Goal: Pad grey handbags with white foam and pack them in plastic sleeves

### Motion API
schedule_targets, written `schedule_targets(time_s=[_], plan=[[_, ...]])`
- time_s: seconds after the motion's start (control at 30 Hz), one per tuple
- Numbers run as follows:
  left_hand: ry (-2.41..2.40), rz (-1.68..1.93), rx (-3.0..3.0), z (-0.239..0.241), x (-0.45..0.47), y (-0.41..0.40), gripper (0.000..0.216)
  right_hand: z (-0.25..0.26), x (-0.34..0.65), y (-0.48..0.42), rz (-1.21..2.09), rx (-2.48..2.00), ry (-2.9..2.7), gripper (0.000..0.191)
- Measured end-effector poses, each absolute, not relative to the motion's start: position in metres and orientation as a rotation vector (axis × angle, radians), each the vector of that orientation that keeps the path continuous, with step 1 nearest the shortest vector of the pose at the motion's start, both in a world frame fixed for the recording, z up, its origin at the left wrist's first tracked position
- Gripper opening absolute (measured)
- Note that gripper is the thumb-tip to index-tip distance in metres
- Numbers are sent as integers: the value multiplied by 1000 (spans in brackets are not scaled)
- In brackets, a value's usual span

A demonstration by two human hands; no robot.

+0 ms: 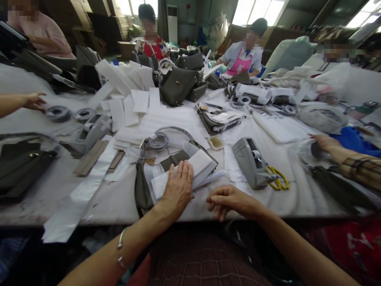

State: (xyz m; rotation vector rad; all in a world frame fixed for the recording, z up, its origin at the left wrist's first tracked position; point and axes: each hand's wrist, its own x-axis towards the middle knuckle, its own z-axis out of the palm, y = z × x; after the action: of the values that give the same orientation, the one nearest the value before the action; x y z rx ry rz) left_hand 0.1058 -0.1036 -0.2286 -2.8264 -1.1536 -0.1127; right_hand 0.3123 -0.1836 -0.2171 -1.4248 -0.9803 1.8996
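Note:
My left hand (177, 187) lies flat, fingers stretched out, on a white foam sheet (199, 167) wrapped over a grey-green handbag (142, 190) at the table's near edge. My right hand (230, 200) rests just right of it on the table, fingers curled loosely, with nothing visible in them. The bag's strap (159, 140) lies coiled behind it.
A grey tape dispenser (251, 162) and yellow scissors (278, 177) sit to the right. Foam sheets (139, 101), more handbags (178, 83) and tape rolls (58, 113) cover the table (297, 194). Other people's hands reach in at left (34, 101) and right (324, 142); several workers sit opposite.

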Motion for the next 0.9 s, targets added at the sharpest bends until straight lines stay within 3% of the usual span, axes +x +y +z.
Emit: schedule_targets(time_s=[0.13, 0.37, 0.47, 0.67, 0.9], plan=[[-1164, -249, -2687, -250, 114, -120, 58, -197, 341, -190, 1447, -1617, -1058, 40], [-1165, -248, -2622, -250, 124, -119, 51, -213, 350, -195, 780, -1792, -1558, 27], [-1164, -215, -2631, -243, 129, -115, 49, -239, 334, -197, 652, -1660, -1813, 30], [-1194, -398, -2722, -214, 111, -94, 58, -283, 313, -200, 460, -1652, -2287, 70], [-1674, -812, -2407, -157, 55, -59, 62, -292, 306, -187, 381, -1700, -2269, 70]])
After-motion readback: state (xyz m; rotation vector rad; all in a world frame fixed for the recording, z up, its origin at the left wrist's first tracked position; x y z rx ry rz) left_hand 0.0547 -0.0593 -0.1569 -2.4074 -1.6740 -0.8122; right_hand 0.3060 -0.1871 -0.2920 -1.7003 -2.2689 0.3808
